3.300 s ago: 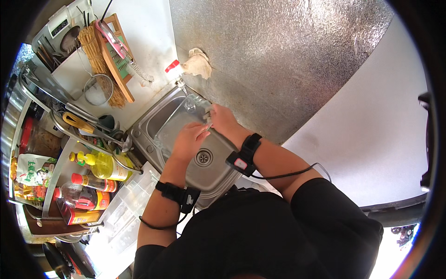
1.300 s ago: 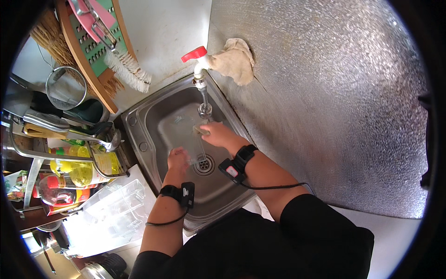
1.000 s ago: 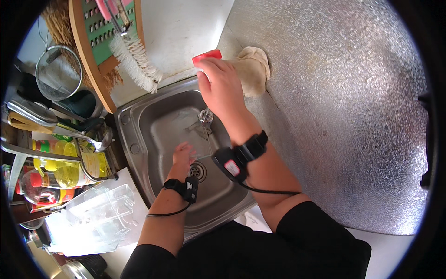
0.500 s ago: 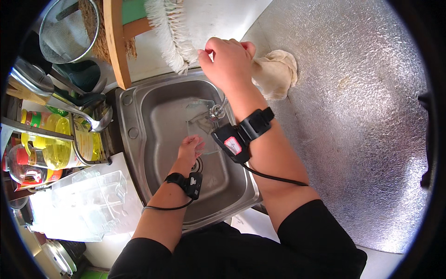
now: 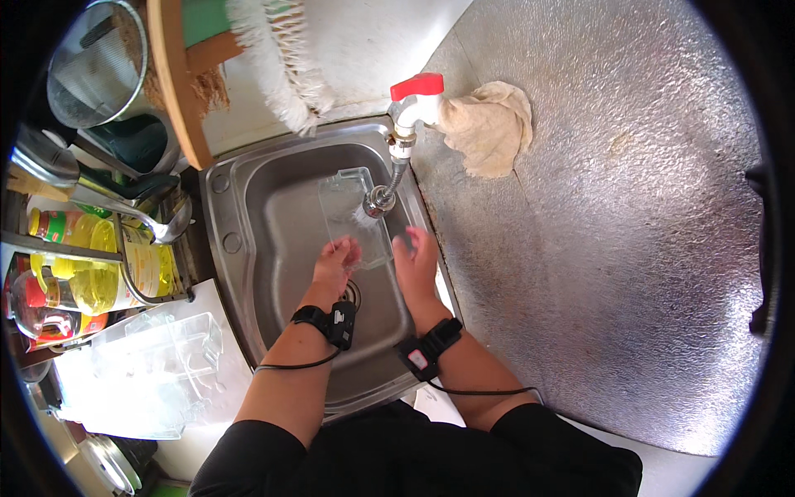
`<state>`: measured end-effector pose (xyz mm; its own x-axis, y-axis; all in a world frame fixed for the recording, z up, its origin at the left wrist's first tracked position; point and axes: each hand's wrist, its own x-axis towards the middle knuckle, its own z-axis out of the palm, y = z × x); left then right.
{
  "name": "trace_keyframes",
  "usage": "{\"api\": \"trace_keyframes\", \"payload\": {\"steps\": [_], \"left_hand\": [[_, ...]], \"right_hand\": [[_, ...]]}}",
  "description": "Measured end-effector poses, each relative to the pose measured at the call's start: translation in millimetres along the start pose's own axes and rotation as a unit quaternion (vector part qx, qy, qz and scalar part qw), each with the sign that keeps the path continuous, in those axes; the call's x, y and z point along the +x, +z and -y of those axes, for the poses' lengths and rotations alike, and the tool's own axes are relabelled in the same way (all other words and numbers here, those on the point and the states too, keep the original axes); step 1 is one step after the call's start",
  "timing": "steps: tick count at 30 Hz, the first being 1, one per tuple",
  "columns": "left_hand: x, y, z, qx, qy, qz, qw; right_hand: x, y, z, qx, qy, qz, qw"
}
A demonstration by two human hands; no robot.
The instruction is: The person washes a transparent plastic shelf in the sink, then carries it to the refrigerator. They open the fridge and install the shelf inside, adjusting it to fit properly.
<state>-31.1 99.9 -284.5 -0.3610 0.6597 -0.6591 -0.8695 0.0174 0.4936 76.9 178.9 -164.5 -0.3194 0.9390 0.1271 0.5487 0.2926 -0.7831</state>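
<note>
In the steel sink (image 5: 281, 306), a clear plastic tray (image 5: 335, 203) lies tilted under the faucet's spray head (image 5: 378, 201), from which water runs onto it. My left hand (image 5: 336, 261) is closed on the tray's near edge. My right hand (image 5: 416, 258) is just right of the tray, thumb and fingers apart and slightly curled, with nothing in it. Behind the spray head is the white tap with its red handle (image 5: 416, 86), out of reach of both hands. See-through walls make the tray's exact outline hard to tell.
More clear plastic trays (image 5: 157, 373) sit on the white surface at left. Oil bottles (image 5: 95, 265), ladles (image 5: 170, 224) and a mesh strainer (image 5: 98, 66) crowd the rack. A white brush (image 5: 277, 62) hangs behind the sink. A beige cloth (image 5: 493, 128) touches the tap beside the metallic countertop (image 5: 613, 248).
My right hand has left the tap handle and come down toward me, beside the tray. Water now sprays from the faucet head. My left hand has kept its hold on the tray.
</note>
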Motion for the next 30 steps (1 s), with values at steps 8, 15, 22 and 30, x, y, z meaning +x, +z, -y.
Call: {"api": "trace_keyframes", "payload": {"steps": [8,15,22,30], "left_hand": [[28,24,1,-0.072,-0.013,0.126,0.989],[64,31,-28,-0.164,0.077,0.003,0.984],[42,31,-53,-0.126,0.099,0.010,0.987],[-11,19,-43,0.155,-0.055,-0.010,0.986]], "right_hand": [[19,41,-80,0.359,0.353,0.167,0.848],[33,34,-73,0.199,0.228,0.110,0.947],[24,25,-66,0.195,0.372,0.156,0.894],[32,71,-75,-0.012,0.072,0.082,0.994]]}}
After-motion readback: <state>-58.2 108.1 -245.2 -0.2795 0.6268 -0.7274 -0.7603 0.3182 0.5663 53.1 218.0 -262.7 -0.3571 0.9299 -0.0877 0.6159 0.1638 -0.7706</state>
